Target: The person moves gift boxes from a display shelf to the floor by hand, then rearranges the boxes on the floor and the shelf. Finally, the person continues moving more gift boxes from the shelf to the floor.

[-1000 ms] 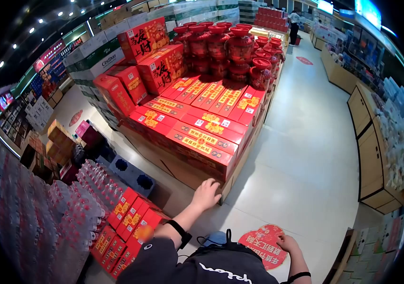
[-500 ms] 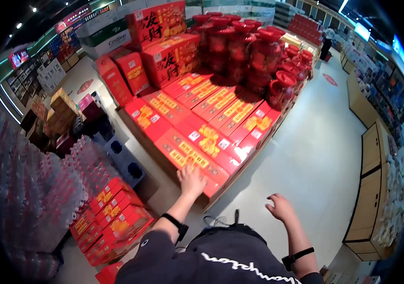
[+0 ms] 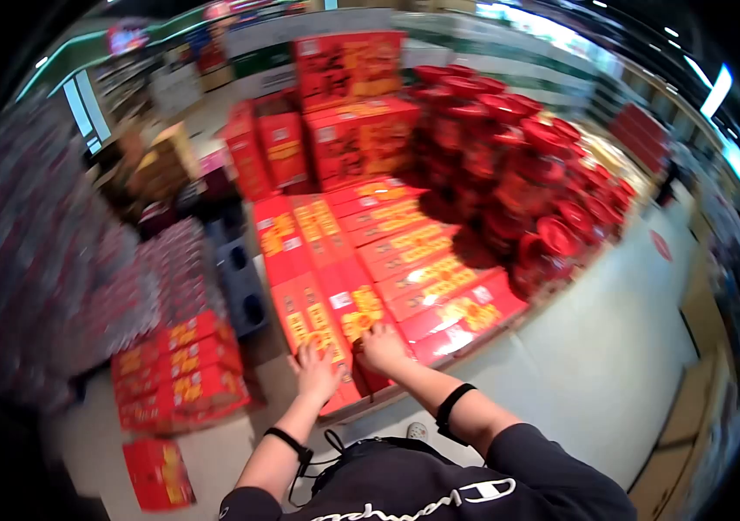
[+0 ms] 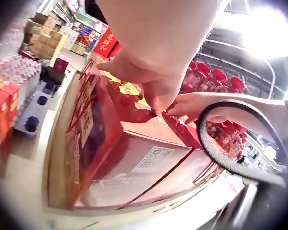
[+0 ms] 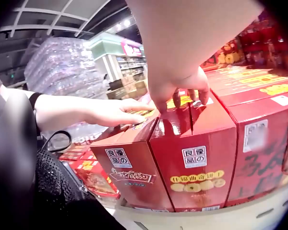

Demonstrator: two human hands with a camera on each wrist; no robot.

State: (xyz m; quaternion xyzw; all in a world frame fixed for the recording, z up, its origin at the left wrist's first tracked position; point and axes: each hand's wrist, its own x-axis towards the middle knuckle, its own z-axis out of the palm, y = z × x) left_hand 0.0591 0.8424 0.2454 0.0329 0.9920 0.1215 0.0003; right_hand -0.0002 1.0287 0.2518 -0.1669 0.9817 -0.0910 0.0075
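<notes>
Red gift boxes lie packed in rows on the display stand. My left hand (image 3: pixel 318 373) rests on the top of the nearest box (image 3: pixel 305 304), fingers spread forward. Close beside it, my right hand (image 3: pixel 383 349) reaches down onto the neighbouring box (image 3: pixel 344 278). Bent fingers (image 5: pixel 177 98) touch this cookie gift box (image 5: pixel 197 172) at its top; I cannot tell whether they grip it. The box's front end carries a cookie picture and a white label. In the left wrist view, both hands meet near the box's top seam, and my left hand hides part of the top.
Red-lidded jars (image 3: pixel 517 165) are stacked on the stand's right, with taller red boxes (image 3: pixel 361 139) behind. Bottled-drink packs (image 3: pixel 66 252) rise on the left. More red boxes (image 3: pixel 183 369) sit on the floor there. An aisle (image 3: pixel 595 373) runs along the right.
My right hand has swung from beside the stand onto the boxes next to my left hand, which came onto the box top earlier. The head view has shifted closer and turned.
</notes>
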